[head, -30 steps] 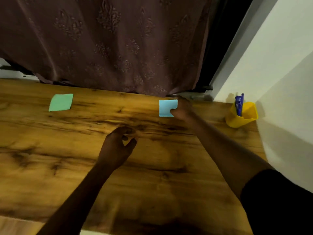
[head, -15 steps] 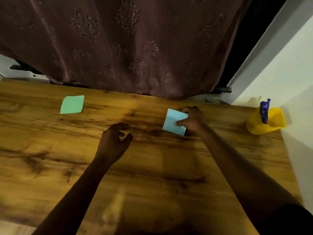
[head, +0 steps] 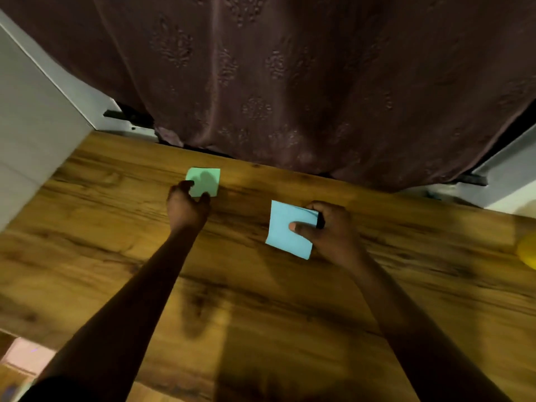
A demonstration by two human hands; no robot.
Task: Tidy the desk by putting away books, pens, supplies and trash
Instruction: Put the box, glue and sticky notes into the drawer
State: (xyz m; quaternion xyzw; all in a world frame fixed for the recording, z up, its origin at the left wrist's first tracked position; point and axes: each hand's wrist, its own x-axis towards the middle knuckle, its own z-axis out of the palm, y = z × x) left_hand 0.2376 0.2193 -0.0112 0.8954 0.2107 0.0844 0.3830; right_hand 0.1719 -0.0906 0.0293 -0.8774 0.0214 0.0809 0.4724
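Change: left hand [head: 188, 207] has gone from mid-desk to green note [head: 207, 181], centre frame, near back edge of desk [head: 261, 300]. Fingers spread, bracketing note's near edge; no grip seen. Right hand [head: 327, 230] pinches blue note [head: 285, 230], right of centre, thumb on top; note now drawn nearer and tilted. Judgement: both notes being gathered (supplies step). Notes near-square, no clear long axis; blue's corner points lower right.

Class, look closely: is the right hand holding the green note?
No, the right hand pinches the blue note; the green note lies by the left hand.
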